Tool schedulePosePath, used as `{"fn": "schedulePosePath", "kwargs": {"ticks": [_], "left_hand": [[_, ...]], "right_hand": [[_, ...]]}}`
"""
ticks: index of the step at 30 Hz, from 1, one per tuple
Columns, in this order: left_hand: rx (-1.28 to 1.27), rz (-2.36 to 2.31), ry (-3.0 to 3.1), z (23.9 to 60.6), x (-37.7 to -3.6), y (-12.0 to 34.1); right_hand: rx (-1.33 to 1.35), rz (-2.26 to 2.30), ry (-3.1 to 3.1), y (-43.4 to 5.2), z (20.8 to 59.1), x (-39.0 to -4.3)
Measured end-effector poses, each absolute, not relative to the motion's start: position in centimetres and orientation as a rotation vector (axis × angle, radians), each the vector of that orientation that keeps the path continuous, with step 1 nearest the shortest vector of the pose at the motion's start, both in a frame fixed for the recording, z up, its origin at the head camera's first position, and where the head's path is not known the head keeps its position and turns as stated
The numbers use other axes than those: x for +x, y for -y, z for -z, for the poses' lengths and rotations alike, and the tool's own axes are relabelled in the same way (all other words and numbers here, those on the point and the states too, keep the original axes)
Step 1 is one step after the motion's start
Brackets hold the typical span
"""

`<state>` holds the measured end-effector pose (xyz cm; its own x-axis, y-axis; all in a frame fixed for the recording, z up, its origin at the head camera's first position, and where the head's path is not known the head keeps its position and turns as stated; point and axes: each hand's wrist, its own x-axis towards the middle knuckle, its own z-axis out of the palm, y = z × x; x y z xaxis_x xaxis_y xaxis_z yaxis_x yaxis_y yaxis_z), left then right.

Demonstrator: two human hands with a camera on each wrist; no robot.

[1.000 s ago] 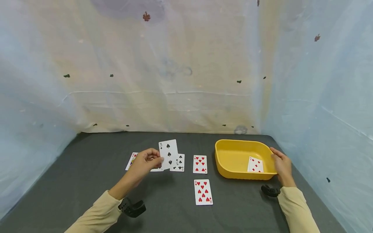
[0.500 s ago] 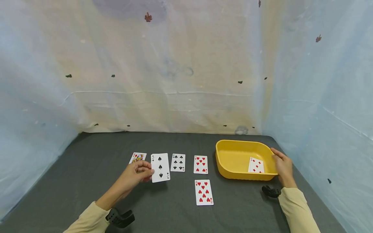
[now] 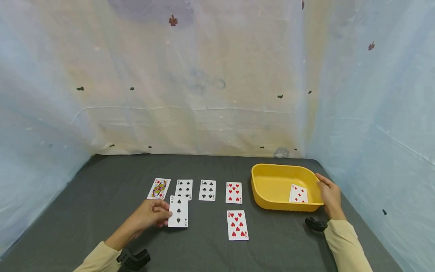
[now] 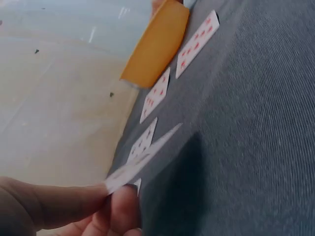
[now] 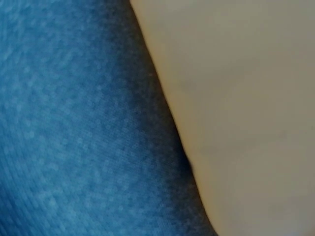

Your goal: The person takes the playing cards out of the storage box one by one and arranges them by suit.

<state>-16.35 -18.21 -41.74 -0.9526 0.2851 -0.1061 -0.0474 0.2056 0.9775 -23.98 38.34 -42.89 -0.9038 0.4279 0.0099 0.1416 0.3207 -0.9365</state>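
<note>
My left hand [image 3: 151, 215] pinches the left edge of a three of spades [image 3: 178, 212] between thumb and fingers. In the left wrist view that card [image 4: 140, 162] is tilted, with its shadow on the cloth. It overlaps the lower edge of a six of spades [image 3: 184, 188] in the head view. A red face card [image 3: 159, 188] lies just beyond the hand. At the right, my right hand [image 3: 330, 196] grips the right rim of a yellow plastic tray [image 3: 272, 185]. Inside the tray lies a card with red diamonds [image 3: 298, 193], its lower edge hidden by the front wall.
Along the back row lie a six of clubs [image 3: 207, 190] and a seven of hearts [image 3: 233, 192]. Nearer the front is an eight of hearts [image 3: 237, 225]. Dark grey cloth [image 3: 204, 249] covers the table, with pale sheets [image 3: 204, 75] hanging behind and at both sides.
My left hand has moved left and toward the front, carrying the three of spades away from over the six of clubs. The right hand and tray have stayed in place.
</note>
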Motion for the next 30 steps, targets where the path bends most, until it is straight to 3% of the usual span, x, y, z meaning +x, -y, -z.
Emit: {"fn": "schedulePosePath", "kwargs": {"ticks": [30], "left_hand": [[0.095, -1.601, -2.418, 42.5, -16.1, 17.5]], "right_hand": [[-0.525, -1.640, 2.315, -38.3, 42.7, -23.8]]}}
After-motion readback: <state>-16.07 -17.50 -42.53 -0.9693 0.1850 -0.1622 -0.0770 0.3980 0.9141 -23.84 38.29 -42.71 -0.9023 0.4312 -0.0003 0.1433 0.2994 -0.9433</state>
